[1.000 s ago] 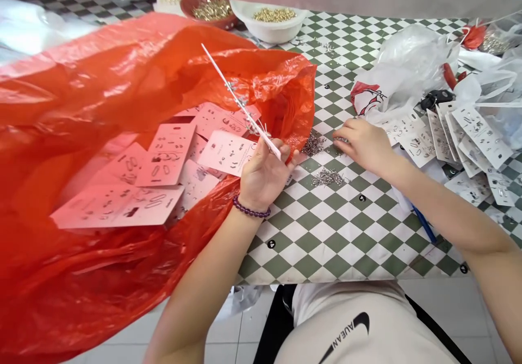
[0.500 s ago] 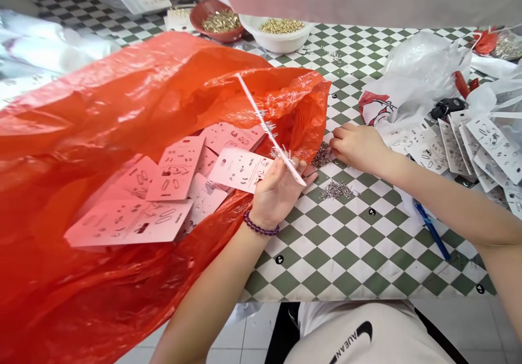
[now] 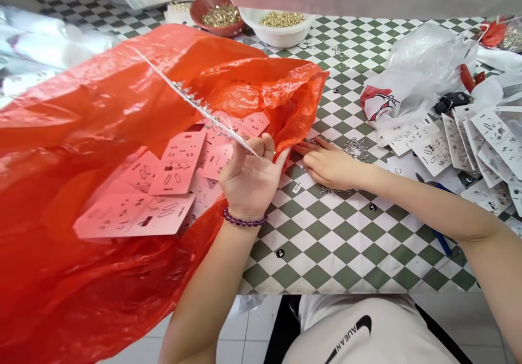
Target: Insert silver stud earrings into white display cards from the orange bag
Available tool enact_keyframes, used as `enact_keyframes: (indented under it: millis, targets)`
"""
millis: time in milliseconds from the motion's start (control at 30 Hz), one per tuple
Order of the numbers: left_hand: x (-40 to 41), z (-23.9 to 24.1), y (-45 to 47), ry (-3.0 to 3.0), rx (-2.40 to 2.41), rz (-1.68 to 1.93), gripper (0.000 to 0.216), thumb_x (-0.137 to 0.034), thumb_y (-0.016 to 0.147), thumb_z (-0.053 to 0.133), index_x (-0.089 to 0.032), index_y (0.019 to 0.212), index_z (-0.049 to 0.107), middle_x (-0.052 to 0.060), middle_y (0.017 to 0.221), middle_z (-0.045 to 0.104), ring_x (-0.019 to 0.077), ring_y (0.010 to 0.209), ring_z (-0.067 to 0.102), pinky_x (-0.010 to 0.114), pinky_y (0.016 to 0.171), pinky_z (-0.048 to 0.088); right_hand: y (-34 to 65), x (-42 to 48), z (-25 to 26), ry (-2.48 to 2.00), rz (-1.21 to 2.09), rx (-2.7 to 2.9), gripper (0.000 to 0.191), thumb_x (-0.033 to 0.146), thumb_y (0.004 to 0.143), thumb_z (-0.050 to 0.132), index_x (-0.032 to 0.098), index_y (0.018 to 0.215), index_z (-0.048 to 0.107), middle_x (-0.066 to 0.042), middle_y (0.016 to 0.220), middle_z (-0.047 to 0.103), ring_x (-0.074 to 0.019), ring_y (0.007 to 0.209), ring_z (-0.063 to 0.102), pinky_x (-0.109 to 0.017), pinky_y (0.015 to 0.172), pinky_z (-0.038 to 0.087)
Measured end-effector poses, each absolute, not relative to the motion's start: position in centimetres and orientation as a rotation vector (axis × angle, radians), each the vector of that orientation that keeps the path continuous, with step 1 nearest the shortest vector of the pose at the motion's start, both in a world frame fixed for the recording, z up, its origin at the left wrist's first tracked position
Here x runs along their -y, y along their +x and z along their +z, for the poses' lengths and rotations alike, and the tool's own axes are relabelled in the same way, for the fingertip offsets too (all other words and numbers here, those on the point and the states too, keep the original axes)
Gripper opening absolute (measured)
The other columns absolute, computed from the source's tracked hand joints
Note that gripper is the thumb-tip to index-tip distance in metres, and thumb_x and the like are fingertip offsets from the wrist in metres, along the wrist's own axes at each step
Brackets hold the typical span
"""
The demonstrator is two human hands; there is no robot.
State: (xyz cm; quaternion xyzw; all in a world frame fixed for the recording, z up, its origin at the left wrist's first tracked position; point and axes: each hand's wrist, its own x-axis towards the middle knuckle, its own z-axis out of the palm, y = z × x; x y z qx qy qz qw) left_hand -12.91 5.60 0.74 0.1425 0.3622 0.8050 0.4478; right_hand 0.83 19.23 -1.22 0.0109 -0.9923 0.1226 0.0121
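jewellery card (image 3: 191,100), seen nearly edge-on from here, slants up and leftward over the open mouth of the red plastic bag (image 3: 101,277), with small silvery pieces standing out along its face. its lower end is in the left hand (image 3: 250,184), pinched between thumb and fingers; the palm is turned up and the other fingers are half uncurled. a purple bead bracelet (image 3: 244,221) circles that wrist. more cards (image 3: 179,160) lie overlapping in the bag, tinted pink by the plastic.

the right hand (image 3: 330,167) is palm down, its fingers stretched forward and slightly parted by the bag's edge; i cannot tell if they have hold of any piece. just beyond it is a loose heap of metal bits (image 3: 355,149), and a second heap (image 3: 335,191) shows partly under the hand. a small white label (image 3: 297,187) lies near, on the checked tablecloth (image 3: 326,250).

past the right forearm are a spread of filled cards (image 3: 432,152) and a tool with blue handles (image 3: 442,242), partly hidden by the arm. at the far side stand a red bowl (image 3: 234,30) and a white bowl (image 3: 281,39), both holding gold-coloured pieces.
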Motion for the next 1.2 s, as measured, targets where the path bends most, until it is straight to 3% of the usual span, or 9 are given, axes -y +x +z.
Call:
enact_keyframes:
  millis: [233, 333, 567, 833, 1000, 1100, 1200]
  targets:
    - [-6.0, 0.5, -12.9, 0.218, -0.75, 2.037, 0.025, -0.032, 0.094, 0.044, -0.027, 0.075, 0.06, -0.004, 0.074, 0.065, 0.0168, 0.104, 0.061, 0.045, 0.104, 0.046, 3.9, -20.5, -0.8, -0.047, 0.388, 3.107, 0.026, 0.018, 0.096, 0.031, 0.014, 0.096, 0.057, -0.016, 0.147, 0.042, -0.0305, 0.142, 0.031, -0.058, 0.115, 0.027]
    - [-6.0, 0.7, -12.9, 0.194, -0.747, 2.039, 0.025, -0.031, 0.094, 0.044, -0.026, 0.074, 0.059, -0.003, 0.073, 0.065, 0.018, 0.104, 0.061, 0.046, 0.104, 0.045, 4.9, -20.3, -0.7, -0.074, 0.368, 3.11, 0.025, 0.019, 0.096, 0.032, 0.014, 0.095, 0.057, -0.016, 0.15, 0.038, -0.0318, 0.145, 0.024, -0.061, 0.117, 0.019]
    - [-6.1, 0.8, -12.7, 0.116, -0.765, 2.042, 0.03, -0.028, 0.096, 0.039, -0.024, 0.074, 0.06, -0.002, 0.072, 0.064, 0.0178, 0.102, 0.061, 0.048, 0.104, 0.043, 6.5, -20.3, -0.9, -0.271, 0.475, 3.122, 0.027, 0.02, 0.097, 0.028, 0.014, 0.093, 0.054, -0.018, 0.155, 0.028, -0.0326, 0.145, 0.021, -0.06, 0.118, 0.019]
    - [-6.1, 0.4, -12.5, 0.152, -0.79, 1.971, 0.032, -0.025, 0.094, 0.042, -0.026, 0.071, 0.064, -0.002, 0.074, 0.062, 0.0151, 0.097, 0.062, 0.044, 0.103, 0.044, 6.3, -19.8, -0.8, -0.209, 0.6, 3.092, 0.024, 0.019, 0.095, 0.033, 0.014, 0.092, 0.056, -0.018, 0.151, 0.034, -0.0316, 0.144, 0.026, -0.063, 0.117, 0.017]
    - [-6.0, 0.3, -12.4, 0.138, -0.742, 1.941, 0.026, -0.025, 0.092, 0.045, -0.026, 0.074, 0.063, -0.004, 0.075, 0.062, 0.0136, 0.09, 0.062, 0.041, 0.101, 0.045, 7.3, -19.2, -0.1, -0.226, 0.732, 2.982, 0.018, 0.018, 0.093, 0.035, 0.018, 0.088, 0.052, -0.016, 0.143, 0.048, -0.0285, 0.137, 0.04, -0.064, 0.116, 0.018]
    - [-6.0, 0.6, -11.8, 0.151, -0.741, 1.898, 0.017, -0.024, 0.089, 0.05, -0.028, 0.078, 0.062, -0.004, 0.072, 0.059, 0.0138, 0.086, 0.062, 0.039, 0.098, 0.046, 8.8, -18.5, 0.9, -0.347, 0.844, 2.708, 0.012, 0.019, 0.092, 0.04, 0.02, 0.086, 0.05, -0.012, 0.125, 0.062, -0.0253, 0.121, 0.055, -0.06, 0.108, 0.034]
    - [-6.0, 0.7, -10.1, 0.185, -0.705, 1.809, 0.005, -0.027, 0.08, 0.064, -0.026, 0.077, 0.059, -0.005, 0.064, 0.052, 0.0132, 0.075, 0.059, 0.033, 0.088, 0.049, 9.7, -17.1, 2.1, -0.492, 0.954, 2.367, 0.007, 0.02, 0.091, 0.047, 0.022, 0.087, 0.053, -0.007, 0.103, 0.066, -0.0197, 0.1, 0.061, -0.045, 0.091, 0.049]
